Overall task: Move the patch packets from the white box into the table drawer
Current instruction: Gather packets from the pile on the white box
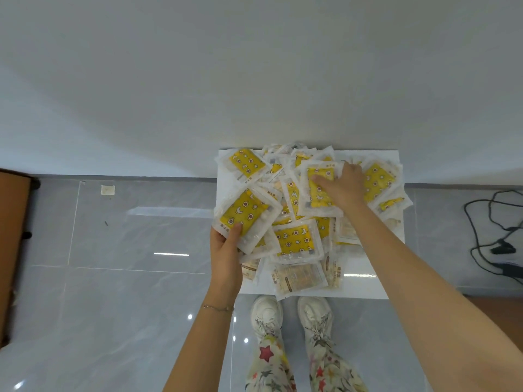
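Grey floor tiles underfoot; at twelve o'clock our white box brims with patch packets. Our left hand grips one at eight o'clock, and our right hand curls its fingers over another at one. We judge gathering underway; next, carry both to the unseen drawer.

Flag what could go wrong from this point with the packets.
The packets are heaped past the drawer rim; those overhanging its near edge may slide onto the floor. The left hand grips a packet only by its near edge, so it could slip. The right hand grasps a packet mid-heap; lifting it may drag neighbours off.
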A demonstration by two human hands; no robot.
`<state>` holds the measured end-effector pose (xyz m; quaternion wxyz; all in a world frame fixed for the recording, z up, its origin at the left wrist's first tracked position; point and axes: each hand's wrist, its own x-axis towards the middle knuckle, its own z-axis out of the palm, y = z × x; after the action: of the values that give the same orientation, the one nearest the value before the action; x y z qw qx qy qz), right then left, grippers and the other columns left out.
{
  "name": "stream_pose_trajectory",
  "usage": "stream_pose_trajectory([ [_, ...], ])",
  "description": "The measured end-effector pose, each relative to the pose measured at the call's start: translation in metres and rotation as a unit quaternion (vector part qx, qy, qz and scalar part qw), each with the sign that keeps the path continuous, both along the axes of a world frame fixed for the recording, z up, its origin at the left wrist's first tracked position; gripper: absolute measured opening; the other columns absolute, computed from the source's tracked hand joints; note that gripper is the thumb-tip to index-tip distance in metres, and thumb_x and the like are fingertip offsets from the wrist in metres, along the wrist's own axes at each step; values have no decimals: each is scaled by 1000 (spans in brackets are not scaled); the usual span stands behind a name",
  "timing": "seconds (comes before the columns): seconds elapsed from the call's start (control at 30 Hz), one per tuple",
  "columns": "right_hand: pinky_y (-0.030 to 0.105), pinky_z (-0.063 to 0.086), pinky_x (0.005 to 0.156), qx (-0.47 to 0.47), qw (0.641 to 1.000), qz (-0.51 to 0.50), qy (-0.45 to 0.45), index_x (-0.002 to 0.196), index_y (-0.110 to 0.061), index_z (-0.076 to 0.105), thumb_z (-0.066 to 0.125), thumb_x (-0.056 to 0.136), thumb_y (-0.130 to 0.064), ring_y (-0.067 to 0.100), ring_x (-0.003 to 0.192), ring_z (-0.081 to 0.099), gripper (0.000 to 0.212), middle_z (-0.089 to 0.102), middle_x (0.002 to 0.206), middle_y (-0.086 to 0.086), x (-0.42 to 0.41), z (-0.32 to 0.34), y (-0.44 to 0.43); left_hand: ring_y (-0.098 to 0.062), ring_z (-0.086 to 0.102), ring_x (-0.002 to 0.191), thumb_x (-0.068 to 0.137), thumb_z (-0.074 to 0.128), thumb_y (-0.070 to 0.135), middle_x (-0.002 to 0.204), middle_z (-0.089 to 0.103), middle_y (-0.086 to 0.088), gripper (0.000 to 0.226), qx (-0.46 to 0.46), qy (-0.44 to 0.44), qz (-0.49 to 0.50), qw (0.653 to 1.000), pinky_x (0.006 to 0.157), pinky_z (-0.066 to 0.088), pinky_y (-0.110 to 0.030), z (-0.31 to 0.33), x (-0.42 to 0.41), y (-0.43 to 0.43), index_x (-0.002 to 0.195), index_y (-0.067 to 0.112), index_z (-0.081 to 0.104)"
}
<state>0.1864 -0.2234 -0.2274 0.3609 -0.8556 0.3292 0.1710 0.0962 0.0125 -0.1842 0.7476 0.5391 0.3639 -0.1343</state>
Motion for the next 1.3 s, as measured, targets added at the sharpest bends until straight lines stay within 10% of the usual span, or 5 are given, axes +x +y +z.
stream_pose_trajectory([
  [0.23, 16, 50, 62, 222, 957, -151, -113, 121, -22, 38, 76, 78, -7, 6, 90, 59, 60, 52, 106, -6, -41, 22, 17, -27, 62, 115, 96, 52, 10, 130, 61, -11, 42, -39, -7, 7, 999, 76, 58, -32, 18, -2, -1, 138, 14, 46],
  [0.5, 44, 54, 88, 380, 893, -228, -72, 126, -17, 53, 72, 81, -5, 24, 99, 65, 51, 66, 113, 8, -102, 104, 33, -27, 61, 116, 80, 58, 19, 130, 61, -10, 58, -75, -53, 22, 996, 90, 55, -42, 90, -33, 16, 137, 15, 46],
  [0.97, 11, 51, 69, 332, 923, 130, -147, 126, -32, 40, 70, 85, -12, -21, 91, 53, 55, 43, 117, -22, -166, 323, 147, -33, 63, 113, 68, 78, 33, 124, 63, -11, 65, 22, -122, 174, 977, 93, 51, -53, 274, -163, 98, 126, 25, 48],
  [1.1, 22, 55, 64, 367, 903, 202, -94, 120, -35, 41, 70, 84, -8, 14, 83, 67, 54, 56, 112, -4, -191, 359, 219, -22, 68, 103, 69, 77, 35, 112, 67, 0, 57, 85, -132, 213, 964, 77, 59, -36, 309, -222, 156, 119, 32, 49],
  [1.3, 26, 56, 63, 365, 882, 287, -75, 114, -36, 43, 66, 84, -4, 6, 73, 66, 49, 62, 100, -3, -228, 393, 348, -20, 66, 102, 87, 69, 15, 113, 65, -2, 46, 124, -130, 311, 933, 73, 57, -27, 329, -299, 260, 125, 23, 45],
])
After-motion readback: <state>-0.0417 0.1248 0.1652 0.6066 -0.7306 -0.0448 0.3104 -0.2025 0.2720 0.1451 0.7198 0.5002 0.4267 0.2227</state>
